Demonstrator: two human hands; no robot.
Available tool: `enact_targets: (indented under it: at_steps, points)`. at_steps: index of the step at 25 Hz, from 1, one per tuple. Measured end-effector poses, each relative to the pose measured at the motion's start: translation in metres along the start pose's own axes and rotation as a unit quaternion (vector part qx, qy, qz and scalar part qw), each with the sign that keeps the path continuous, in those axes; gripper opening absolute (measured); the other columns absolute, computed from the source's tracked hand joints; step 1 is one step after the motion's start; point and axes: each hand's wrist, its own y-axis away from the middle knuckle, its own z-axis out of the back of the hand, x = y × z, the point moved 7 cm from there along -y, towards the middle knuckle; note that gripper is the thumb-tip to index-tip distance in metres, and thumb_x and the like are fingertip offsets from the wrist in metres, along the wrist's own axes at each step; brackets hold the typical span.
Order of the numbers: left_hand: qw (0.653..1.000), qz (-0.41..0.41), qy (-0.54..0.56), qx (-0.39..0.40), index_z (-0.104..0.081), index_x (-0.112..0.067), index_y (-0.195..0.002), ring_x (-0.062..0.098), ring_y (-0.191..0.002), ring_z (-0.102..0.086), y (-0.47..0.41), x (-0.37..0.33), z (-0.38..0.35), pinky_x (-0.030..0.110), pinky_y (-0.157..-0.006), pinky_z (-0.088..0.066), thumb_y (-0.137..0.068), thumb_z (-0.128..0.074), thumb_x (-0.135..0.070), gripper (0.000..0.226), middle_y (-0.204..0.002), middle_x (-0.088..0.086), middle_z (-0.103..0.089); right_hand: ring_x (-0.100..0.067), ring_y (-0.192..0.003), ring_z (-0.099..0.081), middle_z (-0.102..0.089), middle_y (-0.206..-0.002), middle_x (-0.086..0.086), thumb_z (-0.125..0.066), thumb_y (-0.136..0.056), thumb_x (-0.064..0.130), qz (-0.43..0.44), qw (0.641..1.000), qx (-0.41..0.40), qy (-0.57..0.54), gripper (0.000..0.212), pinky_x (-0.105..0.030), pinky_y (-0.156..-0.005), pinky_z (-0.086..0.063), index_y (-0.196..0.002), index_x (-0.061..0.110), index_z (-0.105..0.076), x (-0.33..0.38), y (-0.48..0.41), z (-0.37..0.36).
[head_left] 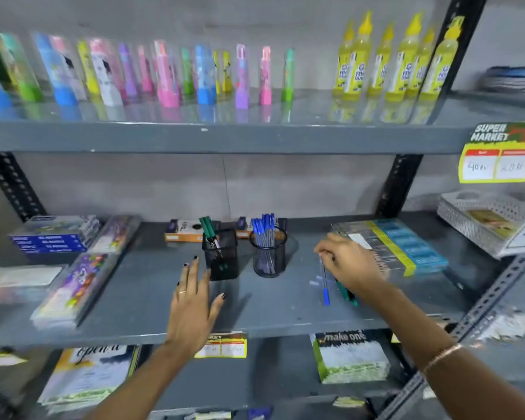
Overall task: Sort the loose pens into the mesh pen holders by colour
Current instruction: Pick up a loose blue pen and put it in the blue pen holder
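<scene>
Now my right hand [347, 262] pinches blue pen [325, 283], hanging tip-down; round mesh holder [269, 256] sits just leftward; left hand [191, 301] spread, empty.

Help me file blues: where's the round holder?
On the middle shelf, the round holder stands right of the square holder, left of the right hand.

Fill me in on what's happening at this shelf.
A person is sorting pens by colour on a grey shelf. The right hand pinches a blue pen, hanging tip-down, with some green pens under the palm. The left hand is open and empty, just left of the square mesh holder, which has green pens in it. The round mesh holder beside it already holds a bunch of blue pens.
</scene>
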Motion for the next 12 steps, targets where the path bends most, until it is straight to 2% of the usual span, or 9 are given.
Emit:
enact_targets:
  at_steps: [1, 2, 4, 5, 7, 9, 12]
  points:
    - [0.999, 0.012, -0.016, 0.049, -0.038, -0.002, -0.136, 0.036, -0.135, -0.021, -0.001, 0.011, -0.014, 0.056, -0.099, -0.034, -0.086, -0.013, -0.063, 0.082, -0.149, 0.017, -0.023, -0.027, -0.105, -0.061, -0.057, -0.116, -0.007, -0.045, -0.092, 0.009, 0.008, 0.995, 0.063, 0.078, 0.027, -0.036, -0.080, -0.049, -0.111, 0.015, -0.063, -0.005, 0.001, -0.019]
    - [0.996, 0.007, -0.043, 0.074, -0.034, -0.004, -0.139, 0.034, -0.136, -0.017, 0.000, 0.016, -0.022, 0.053, -0.104, -0.029, -0.082, 0.001, -0.070, 0.094, -0.150, 0.016, -0.019, -0.026, -0.114, -0.057, -0.053, -0.122, -0.007, -0.043, -0.092, 0.005, 0.012, 0.989, 0.107, 0.103, 0.031, -0.036, -0.083, -0.049, -0.115, 0.016, -0.060, -0.010, 0.003, -0.036]
    - [0.993, 0.018, -0.062, 0.096, -0.022, -0.008, -0.144, 0.030, -0.139, -0.009, 0.002, 0.031, -0.040, 0.048, -0.109, -0.017, -0.068, 0.022, -0.077, 0.112, -0.153, 0.011, -0.009, -0.023, -0.124, -0.050, -0.049, -0.129, -0.007, -0.044, -0.089, -0.001, 0.050, 0.969, 0.182, 0.157, 0.039, -0.036, -0.088, -0.049, -0.121, 0.016, -0.057, -0.023, 0.013, -0.068]
    - [0.993, 0.023, -0.066, 0.091, -0.016, -0.010, -0.146, 0.028, -0.139, -0.005, 0.002, 0.034, -0.045, 0.046, -0.110, -0.013, -0.062, 0.027, -0.078, 0.116, -0.154, 0.009, -0.005, -0.024, -0.123, -0.051, -0.051, -0.127, -0.009, -0.049, -0.087, -0.003, 0.087, 0.963, 0.182, 0.177, 0.040, -0.036, -0.085, -0.051, -0.122, 0.016, -0.057, -0.027, 0.015, -0.080]
    - [0.990, 0.023, -0.087, 0.113, -0.012, -0.013, -0.146, 0.026, -0.139, -0.002, 0.001, 0.035, -0.052, 0.043, -0.111, -0.007, -0.055, 0.030, -0.080, 0.121, -0.154, 0.007, -0.002, -0.027, -0.099, -0.066, -0.064, -0.104, -0.010, -0.073, -0.070, 0.000, 0.154, 0.951, 0.169, 0.208, 0.042, -0.032, -0.064, -0.058, -0.108, 0.016, -0.067, -0.029, 0.019, -0.096]
    - [0.986, 0.017, -0.095, 0.135, -0.018, -0.013, -0.145, 0.024, -0.140, -0.004, 0.001, 0.032, -0.052, 0.042, -0.111, -0.006, -0.053, 0.030, -0.081, 0.124, -0.154, 0.007, -0.007, -0.021, -0.072, -0.071, -0.068, -0.082, -0.005, -0.090, -0.043, 0.006, 0.159, 0.937, 0.178, 0.255, 0.051, -0.025, -0.044, -0.055, -0.090, 0.018, -0.074, -0.035, 0.018, -0.106]
    - [0.982, 0.012, -0.099, 0.158, -0.021, -0.015, -0.144, 0.021, -0.139, -0.005, 0.001, 0.032, -0.054, 0.041, -0.111, -0.006, -0.051, 0.028, -0.084, 0.125, -0.154, 0.005, -0.011, -0.021, -0.060, -0.068, -0.067, -0.075, -0.004, -0.092, -0.037, 0.007, 0.178, 0.931, 0.185, 0.259, 0.048, -0.023, -0.037, -0.050, -0.082, 0.017, -0.075, -0.033, 0.018, -0.111]
